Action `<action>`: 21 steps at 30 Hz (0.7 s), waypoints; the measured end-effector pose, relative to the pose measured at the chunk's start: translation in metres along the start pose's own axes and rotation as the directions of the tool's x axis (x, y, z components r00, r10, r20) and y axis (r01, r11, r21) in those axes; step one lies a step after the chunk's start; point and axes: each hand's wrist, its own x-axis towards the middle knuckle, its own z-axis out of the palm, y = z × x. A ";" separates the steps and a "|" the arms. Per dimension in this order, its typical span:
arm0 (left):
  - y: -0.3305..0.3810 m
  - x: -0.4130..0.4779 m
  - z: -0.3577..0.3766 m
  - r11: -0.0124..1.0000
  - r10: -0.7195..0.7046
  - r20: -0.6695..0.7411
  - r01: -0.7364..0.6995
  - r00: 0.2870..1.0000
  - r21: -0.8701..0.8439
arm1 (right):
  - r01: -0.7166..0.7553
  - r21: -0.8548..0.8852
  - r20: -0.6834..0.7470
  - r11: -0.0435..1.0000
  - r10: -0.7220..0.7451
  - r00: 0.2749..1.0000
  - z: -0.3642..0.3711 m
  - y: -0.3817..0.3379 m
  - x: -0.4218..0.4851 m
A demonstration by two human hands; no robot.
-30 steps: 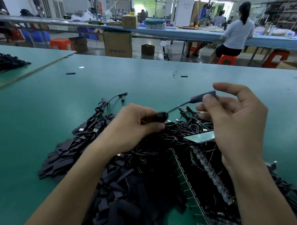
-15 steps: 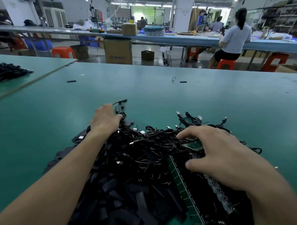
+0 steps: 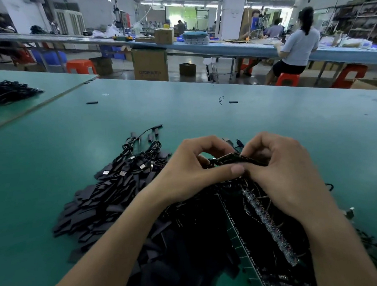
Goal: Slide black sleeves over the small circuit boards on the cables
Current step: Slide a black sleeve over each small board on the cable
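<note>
Thin dark circuit board [image 3: 232, 157] at frame centre, long axis left to right, dipping rightward; left hand [image 3: 195, 172] and right hand [image 3: 289, 175] fingers curl, pinching it.

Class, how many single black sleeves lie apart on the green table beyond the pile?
2: the left sleeve lies alone; the right sleeve lies beside a wire loop. Others may be hidden.
</note>
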 end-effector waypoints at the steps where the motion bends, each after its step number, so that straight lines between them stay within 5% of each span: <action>1: 0.000 0.000 0.000 1.000 0.017 -0.010 -0.018 1.000 -0.024 | 0.014 0.023 0.018 1.000 -0.014 1.000 0.000 0.000 0.000; 9: -0.007 -0.006 -0.006 0.982 -0.011 -0.064 -0.002 0.998 -0.190 | 0.078 0.215 0.207 0.974 -0.124 0.970 -0.003 0.002 0.001; 21: -0.017 -0.005 -0.010 0.967 -0.094 0.043 0.102 0.995 -0.233 | 0.138 0.204 0.270 0.969 -0.191 0.944 0.001 0.014 0.006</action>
